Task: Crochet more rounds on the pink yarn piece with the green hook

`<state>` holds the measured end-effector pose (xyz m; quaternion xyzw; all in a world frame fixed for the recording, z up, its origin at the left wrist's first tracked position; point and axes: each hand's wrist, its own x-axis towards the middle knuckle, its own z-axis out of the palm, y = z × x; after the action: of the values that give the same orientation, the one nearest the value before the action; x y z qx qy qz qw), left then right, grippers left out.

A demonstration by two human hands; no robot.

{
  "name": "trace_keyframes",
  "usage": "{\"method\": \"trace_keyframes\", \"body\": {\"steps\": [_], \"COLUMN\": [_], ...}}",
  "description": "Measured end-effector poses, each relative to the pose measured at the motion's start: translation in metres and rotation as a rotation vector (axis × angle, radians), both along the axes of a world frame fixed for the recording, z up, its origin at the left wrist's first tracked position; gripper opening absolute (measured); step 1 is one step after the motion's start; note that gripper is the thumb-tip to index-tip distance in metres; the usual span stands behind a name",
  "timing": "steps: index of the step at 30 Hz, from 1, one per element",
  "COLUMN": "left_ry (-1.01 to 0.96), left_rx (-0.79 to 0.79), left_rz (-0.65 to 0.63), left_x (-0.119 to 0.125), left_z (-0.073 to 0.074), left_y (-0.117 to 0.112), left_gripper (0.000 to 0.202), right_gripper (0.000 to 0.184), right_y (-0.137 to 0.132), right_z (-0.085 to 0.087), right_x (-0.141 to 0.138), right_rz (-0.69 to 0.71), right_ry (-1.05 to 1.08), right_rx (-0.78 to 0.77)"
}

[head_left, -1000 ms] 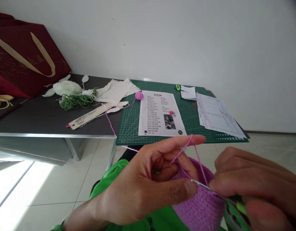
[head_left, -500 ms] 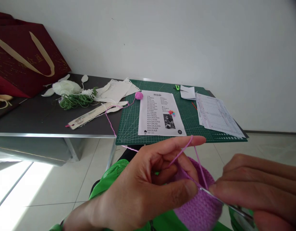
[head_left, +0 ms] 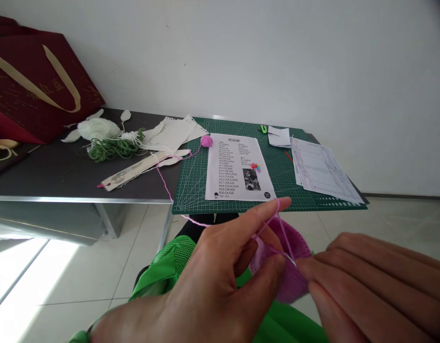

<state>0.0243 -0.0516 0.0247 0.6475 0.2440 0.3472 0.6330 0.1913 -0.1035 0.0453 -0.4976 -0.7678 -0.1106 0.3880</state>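
Between thumb and fingers, my left hand pinches the edge of a pink crocheted piece, which is cup-shaped and hollow. Its index finger is stretched out, with pink yarn looped over it and running down to the work. My right hand is closed around a metal crochet hook; only the hook's tip end shows, at the edge of the piece by my left thumb. The rest of the hook is hidden by my fingers. From my left hand the yarn trails back to a small pink ball.
A printed pattern sheet lies on a green cutting mat, with colourful stitch markers on it. Written papers sit at right. On the dark table are green yarn, white yarn and a red bag.
Both hands and the crocheted piece have shifted slightly; my left index finger and the piece moved left. My right hand has turned, now covering most of the hook's shaft.
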Motion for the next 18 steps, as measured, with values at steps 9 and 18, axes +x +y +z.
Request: {"method": "trace_keyframes", "body": {"steps": [9,18], "left_ry": [0.008,-0.197], "left_rx": [0.200,-0.238], "left_rz": [0.396,0.315], "left_x": [0.022,0.025], "left_z": [-0.026,-0.020], "left_y": [-0.017,-0.017], "left_gripper": [0.055,0.048], "right_gripper": [0.027,0.020], "right_y": [0.020,0.027], "right_z": [-0.033,-0.065], "right_x": [-0.005,-0.018], "right_rz": [-0.065,0.003], "right_ry": [0.028,0.319], "right_rx": [0.180,0.341]}}
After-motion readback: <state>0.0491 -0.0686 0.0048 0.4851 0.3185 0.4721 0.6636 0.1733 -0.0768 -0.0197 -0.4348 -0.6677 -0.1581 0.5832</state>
